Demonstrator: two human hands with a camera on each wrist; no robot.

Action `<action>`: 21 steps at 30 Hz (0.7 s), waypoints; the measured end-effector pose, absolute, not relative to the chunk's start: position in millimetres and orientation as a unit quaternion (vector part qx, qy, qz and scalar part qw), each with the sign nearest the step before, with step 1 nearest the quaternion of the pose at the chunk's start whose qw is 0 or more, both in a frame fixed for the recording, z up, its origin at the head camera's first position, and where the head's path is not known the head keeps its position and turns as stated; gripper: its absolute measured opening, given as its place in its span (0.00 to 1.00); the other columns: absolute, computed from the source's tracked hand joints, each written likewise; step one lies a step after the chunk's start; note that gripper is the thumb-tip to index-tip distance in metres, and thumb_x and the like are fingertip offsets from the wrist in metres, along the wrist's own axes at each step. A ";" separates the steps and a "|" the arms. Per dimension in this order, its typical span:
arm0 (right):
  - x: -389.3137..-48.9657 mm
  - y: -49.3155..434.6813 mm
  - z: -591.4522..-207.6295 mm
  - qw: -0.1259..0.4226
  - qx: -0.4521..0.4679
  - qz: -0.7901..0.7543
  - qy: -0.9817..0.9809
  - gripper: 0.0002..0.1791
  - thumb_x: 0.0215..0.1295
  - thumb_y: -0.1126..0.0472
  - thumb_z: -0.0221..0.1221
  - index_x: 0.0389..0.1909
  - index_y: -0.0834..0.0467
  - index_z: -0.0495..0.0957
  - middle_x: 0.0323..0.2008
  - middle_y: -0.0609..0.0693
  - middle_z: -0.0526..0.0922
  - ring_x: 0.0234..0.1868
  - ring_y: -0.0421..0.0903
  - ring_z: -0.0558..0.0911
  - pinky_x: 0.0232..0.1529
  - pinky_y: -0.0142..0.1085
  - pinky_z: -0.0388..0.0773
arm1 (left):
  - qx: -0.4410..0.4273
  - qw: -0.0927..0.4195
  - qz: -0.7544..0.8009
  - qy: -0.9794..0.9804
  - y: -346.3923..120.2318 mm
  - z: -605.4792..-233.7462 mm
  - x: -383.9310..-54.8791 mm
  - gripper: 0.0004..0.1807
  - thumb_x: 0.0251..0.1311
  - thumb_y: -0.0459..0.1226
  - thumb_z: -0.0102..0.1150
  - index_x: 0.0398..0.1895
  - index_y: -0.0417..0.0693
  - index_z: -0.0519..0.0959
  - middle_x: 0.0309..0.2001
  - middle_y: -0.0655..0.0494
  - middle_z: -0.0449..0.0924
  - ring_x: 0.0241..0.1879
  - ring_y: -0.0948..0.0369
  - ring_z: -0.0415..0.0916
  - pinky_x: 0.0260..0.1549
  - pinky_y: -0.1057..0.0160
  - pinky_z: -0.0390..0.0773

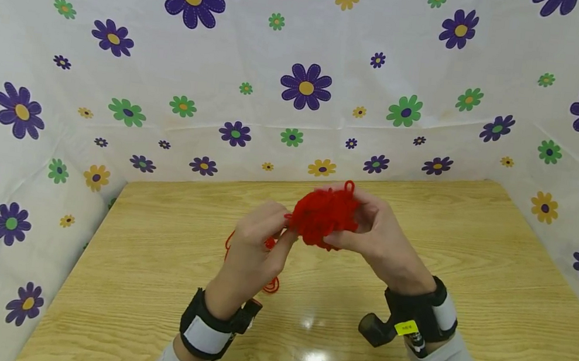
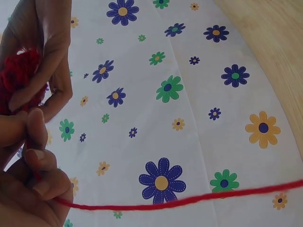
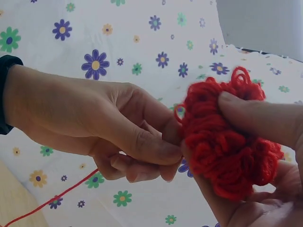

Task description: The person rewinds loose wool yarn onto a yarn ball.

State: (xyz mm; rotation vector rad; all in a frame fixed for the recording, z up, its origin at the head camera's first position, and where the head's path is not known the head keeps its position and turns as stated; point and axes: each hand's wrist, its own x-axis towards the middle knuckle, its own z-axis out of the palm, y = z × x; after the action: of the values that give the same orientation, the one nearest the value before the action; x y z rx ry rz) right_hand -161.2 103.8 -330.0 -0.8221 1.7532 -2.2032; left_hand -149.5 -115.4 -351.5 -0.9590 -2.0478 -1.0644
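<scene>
A bunched red yarn piece, looped and puffy like crochet work, is held up over the table by my right hand. In the right wrist view the thumb presses on its front while the other fingers lie behind it. Close to the left edge of the piece, my left hand pinches the red yarn strand between thumb and forefinger. That strand runs through the curled lower fingers and trails away, as the left wrist view shows. Small loops stick out of the piece at its top and left side.
Loose coils of red yarn lie on the wooden table below the left hand. A white cloth printed with flowers stands behind the table and along both sides. Each wrist wears a black strap with a camera.
</scene>
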 end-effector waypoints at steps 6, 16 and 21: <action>-162.5 98.1 -331.2 0.047 -0.250 -0.757 0.602 0.27 0.65 0.73 0.62 0.63 0.53 0.74 0.59 0.50 0.81 0.59 0.54 0.78 0.53 0.42 0.83 | -0.372 0.284 -0.392 -0.792 -109.3 -352.5 -145.5 0.09 0.58 0.26 0.70 0.43 0.39 0.86 0.40 0.50 0.85 0.43 0.56 0.81 0.44 0.60 0.85; -165.8 89.7 -336.9 -0.095 -0.257 -0.677 0.683 0.29 0.59 0.76 0.67 0.63 0.64 0.76 0.54 0.56 0.84 0.48 0.49 0.84 0.44 0.37 0.85 | -0.372 0.269 -0.381 -0.803 -107.1 -353.3 -142.0 0.05 0.61 0.27 0.69 0.38 0.41 0.86 0.38 0.52 0.84 0.39 0.60 0.80 0.37 0.64 0.83; -167.2 84.5 -339.5 -0.174 -0.268 -0.613 0.723 0.29 0.57 0.73 0.72 0.61 0.63 0.78 0.53 0.57 0.85 0.47 0.48 0.86 0.45 0.33 0.84 | -0.382 0.263 -0.384 -0.798 -106.8 -351.6 -141.6 0.02 0.64 0.29 0.67 0.38 0.41 0.85 0.35 0.53 0.83 0.35 0.62 0.77 0.32 0.66 0.80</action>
State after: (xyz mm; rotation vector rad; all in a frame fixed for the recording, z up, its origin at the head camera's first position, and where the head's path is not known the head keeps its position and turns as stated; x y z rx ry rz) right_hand -167.2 84.5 -339.5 -0.9518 2.5619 -2.1725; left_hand -141.6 -106.8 -351.6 -1.0344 -2.1588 -1.0400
